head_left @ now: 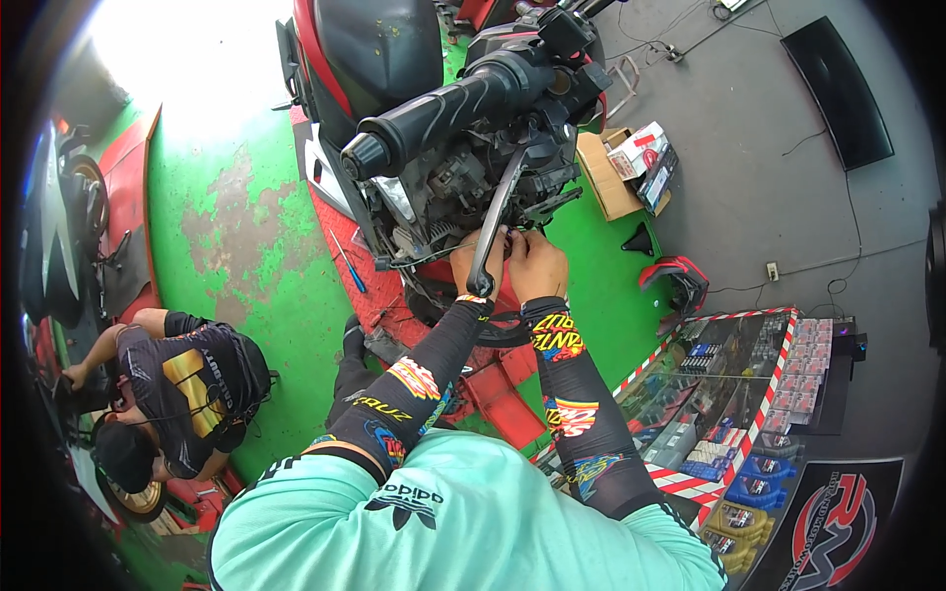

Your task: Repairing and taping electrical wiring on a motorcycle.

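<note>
A black and red scooter (374,59) with exposed front internals stands above my hands on a red lift platform (493,394). My left hand (473,261) is among the wires below the handlebar grip (424,118), partly hidden behind a long metal lever (498,217). My right hand (537,261) is right beside it, fingers curled at the lower edge of the exposed parts. Both hands are closed; what their fingertips hold is hidden. A blue-handled screwdriver (352,271) lies on the platform left of my left hand.
A co-worker (182,394) crouches at another motorcycle (54,227) at left. At right are cardboard boxes (606,177), a red and black helmet (680,286), a striped-edged glass display case (709,404) with bottles beside it, and a dark screen (838,89). The floor (227,256) is worn green.
</note>
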`<act>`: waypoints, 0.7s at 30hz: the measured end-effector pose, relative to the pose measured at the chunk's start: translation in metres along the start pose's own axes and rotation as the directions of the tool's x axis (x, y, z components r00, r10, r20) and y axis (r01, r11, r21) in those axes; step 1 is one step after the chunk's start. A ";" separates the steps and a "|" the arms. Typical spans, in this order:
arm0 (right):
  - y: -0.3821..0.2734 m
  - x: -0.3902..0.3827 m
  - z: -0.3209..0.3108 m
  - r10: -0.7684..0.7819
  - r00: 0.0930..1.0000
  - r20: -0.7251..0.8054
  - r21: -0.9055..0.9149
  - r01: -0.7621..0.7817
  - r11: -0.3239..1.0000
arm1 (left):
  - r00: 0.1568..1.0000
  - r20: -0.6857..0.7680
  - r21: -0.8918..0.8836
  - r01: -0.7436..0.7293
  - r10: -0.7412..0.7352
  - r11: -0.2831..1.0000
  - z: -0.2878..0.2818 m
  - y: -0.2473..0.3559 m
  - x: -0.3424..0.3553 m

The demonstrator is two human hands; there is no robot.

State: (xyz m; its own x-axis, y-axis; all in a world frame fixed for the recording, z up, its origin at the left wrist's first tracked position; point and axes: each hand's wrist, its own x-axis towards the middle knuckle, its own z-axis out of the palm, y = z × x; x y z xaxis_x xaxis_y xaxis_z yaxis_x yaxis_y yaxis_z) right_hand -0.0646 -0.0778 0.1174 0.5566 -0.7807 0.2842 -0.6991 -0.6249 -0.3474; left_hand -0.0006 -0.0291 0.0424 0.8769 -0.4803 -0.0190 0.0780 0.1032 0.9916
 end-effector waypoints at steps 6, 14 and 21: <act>0.016 0.008 0.009 0.122 0.992 -0.040 0.012 -0.121 0.993 | 0.999 0.009 0.030 -0.049 0.049 0.998 0.005 -0.012 0.004; -0.004 -0.004 -0.007 0.117 0.992 0.055 0.177 -0.125 0.976 | 0.995 0.065 0.057 0.075 -0.079 0.996 -0.007 0.019 0.004; -0.042 -0.003 -0.015 -0.049 0.996 0.069 0.171 0.037 0.985 | 0.992 0.108 0.096 -0.079 0.068 0.992 -0.009 -0.016 0.010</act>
State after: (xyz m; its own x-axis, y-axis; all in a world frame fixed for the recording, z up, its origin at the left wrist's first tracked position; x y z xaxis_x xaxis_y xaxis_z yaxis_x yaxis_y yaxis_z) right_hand -0.0432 -0.0495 0.1444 0.6198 -0.7476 0.2385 -0.5915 -0.6448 -0.4841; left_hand 0.0109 -0.0281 0.0255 0.8237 -0.5636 0.0628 -0.0372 0.0567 0.9977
